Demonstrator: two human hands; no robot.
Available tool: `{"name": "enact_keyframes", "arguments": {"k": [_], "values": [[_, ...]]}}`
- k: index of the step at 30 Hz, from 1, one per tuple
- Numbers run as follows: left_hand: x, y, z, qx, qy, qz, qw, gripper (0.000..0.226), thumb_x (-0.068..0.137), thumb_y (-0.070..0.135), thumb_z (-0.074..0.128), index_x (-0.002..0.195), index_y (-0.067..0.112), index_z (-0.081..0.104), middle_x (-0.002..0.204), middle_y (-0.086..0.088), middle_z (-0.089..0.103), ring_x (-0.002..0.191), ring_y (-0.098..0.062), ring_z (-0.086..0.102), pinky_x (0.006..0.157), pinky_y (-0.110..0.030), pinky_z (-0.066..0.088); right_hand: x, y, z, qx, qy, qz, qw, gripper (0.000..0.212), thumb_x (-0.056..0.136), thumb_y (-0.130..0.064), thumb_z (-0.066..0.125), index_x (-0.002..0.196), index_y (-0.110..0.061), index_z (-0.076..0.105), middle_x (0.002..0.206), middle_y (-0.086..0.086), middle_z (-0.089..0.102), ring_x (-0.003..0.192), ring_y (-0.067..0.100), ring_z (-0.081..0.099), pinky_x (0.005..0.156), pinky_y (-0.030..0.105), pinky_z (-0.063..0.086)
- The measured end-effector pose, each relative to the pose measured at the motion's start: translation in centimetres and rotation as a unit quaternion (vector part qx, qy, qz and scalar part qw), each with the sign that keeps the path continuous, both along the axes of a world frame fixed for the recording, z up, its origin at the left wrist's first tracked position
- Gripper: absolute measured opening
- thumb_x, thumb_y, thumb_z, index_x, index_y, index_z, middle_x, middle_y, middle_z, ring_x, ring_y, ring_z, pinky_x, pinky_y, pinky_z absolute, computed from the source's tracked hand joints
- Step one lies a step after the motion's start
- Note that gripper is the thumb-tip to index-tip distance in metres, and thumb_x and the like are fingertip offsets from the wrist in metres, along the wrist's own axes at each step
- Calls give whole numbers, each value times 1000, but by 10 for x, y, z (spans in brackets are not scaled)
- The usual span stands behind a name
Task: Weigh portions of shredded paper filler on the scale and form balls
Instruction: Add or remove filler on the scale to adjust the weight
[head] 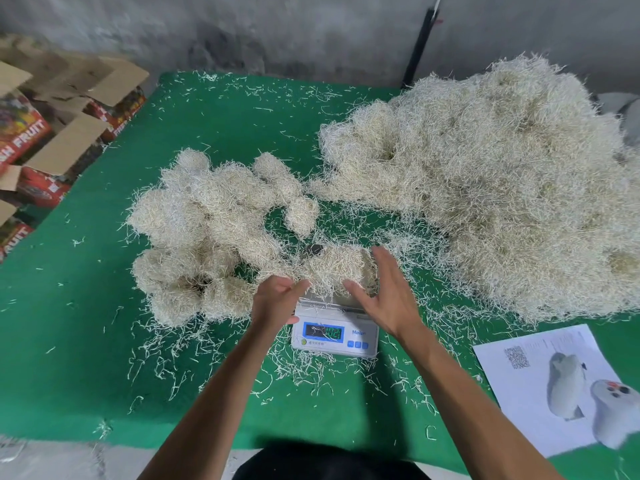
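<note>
A small white digital scale (335,336) with a lit blue display sits on the green table (221,126). A portion of pale shredded paper (337,268) rests on its platform. My left hand (277,299) is at the portion's left side with fingers spread, touching the strands. On the portion's right side is my right hand (389,292), open, palm facing inward. Several formed balls of filler (207,233) are clustered left of the scale. A large loose pile of filler (502,181) covers the table's right side.
Open cardboard fruit boxes (52,140) stand off the table's left edge. A printed sheet (554,386) with pictures lies at the front right. Loose strands are scattered over the green cloth. A grey wall and a black pole (420,46) are behind.
</note>
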State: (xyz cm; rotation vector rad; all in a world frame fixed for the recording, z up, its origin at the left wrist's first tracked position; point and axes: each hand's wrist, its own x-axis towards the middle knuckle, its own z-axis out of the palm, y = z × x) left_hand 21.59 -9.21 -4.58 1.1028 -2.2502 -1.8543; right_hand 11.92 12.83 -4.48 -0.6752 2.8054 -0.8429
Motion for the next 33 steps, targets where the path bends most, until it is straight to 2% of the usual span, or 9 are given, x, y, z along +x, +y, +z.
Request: {"name": "enact_keyframes", "arguments": {"k": [4, 7, 10, 14, 17, 20, 26, 30, 33], "values": [[5, 2, -2, 12, -6, 20, 1000, 43, 99, 47, 54, 105, 5, 59, 95, -15, 66, 87, -29, 71, 57, -35, 62, -10, -33, 4, -19, -17, -84, 996, 121, 75, -101, 40, 165, -28, 5, 173, 4, 8, 158, 26, 16, 120, 58, 28], [4, 8, 4, 96, -18, 46, 994, 52, 103, 56, 36, 130, 15, 50, 120, -11, 59, 92, -26, 69, 58, -34, 61, -12, -68, 1, 46, -26, -85, 995, 123, 72, -100, 46, 163, -29, 3, 173, 11, 7, 156, 34, 21, 117, 59, 32], [0, 10, 7, 146, -48, 35, 987, 58, 103, 59, 31, 137, 14, 47, 131, -12, 57, 97, -26, 67, 65, -37, 62, 3, -94, -13, 93, -52, -26, 994, 103, 86, -65, 69, 162, -29, 10, 171, 14, 11, 155, 38, 25, 121, 58, 32], [-3, 2, 20, 318, -71, 34, 945, 52, 96, 70, 39, 131, 35, 53, 125, -6, 60, 102, -33, 68, 77, -55, 60, 23, -104, -6, -87, -128, -1, 988, 63, 91, -21, 74, 148, -19, 46, 144, 7, 51, 137, 23, 47, 117, 42, 39], [-10, -14, 32, 437, -11, 62, 897, 42, 100, 48, 51, 91, 17, 79, 92, -13, 74, 83, -29, 75, 65, -44, 61, 44, -110, 16, -192, -93, 81, 974, 42, 87, -29, 60, 128, -24, 58, 122, -4, 57, 116, 9, 53, 101, 28, 43], [-17, -9, 38, 461, 53, 121, 877, 28, 103, 19, 49, 89, 5, 69, 83, -19, 69, 71, -19, 73, 61, -31, 58, 49, -122, 31, -233, -72, 122, 962, 36, 97, -44, 50, 125, -25, 61, 139, -7, 50, 135, 8, 42, 117, 37, 34], [-31, 2, 58, 514, 53, 84, 852, 23, 103, 18, 50, 122, 10, 59, 137, -15, 55, 123, -39, 58, 92, -50, 55, 0, -123, 66, -215, -70, -12, 974, 53, 99, -63, 53, 144, -36, 52, 161, -9, 41, 147, 13, 36, 124, 47, 26], [-44, -14, 64, 494, 149, 196, 834, 57, 105, 45, 36, 98, 4, 76, 92, -18, 73, 86, -33, 74, 70, -40, 61, 15, -113, 55, -206, -36, 103, 972, 45, 104, -43, 49, 147, -29, 52, 154, -6, 51, 147, 11, 40, 123, 49, 33], [-40, 3, 57, 420, 68, 119, 897, 45, 107, 42, 37, 135, 12, 55, 131, -10, 59, 131, -33, 53, 114, -48, 39, 28, -130, 62, -216, 3, 143, 966, 44, 105, -57, 46, 143, -36, 56, 155, -18, 47, 147, -1, 36, 123, 35, 30]]}}
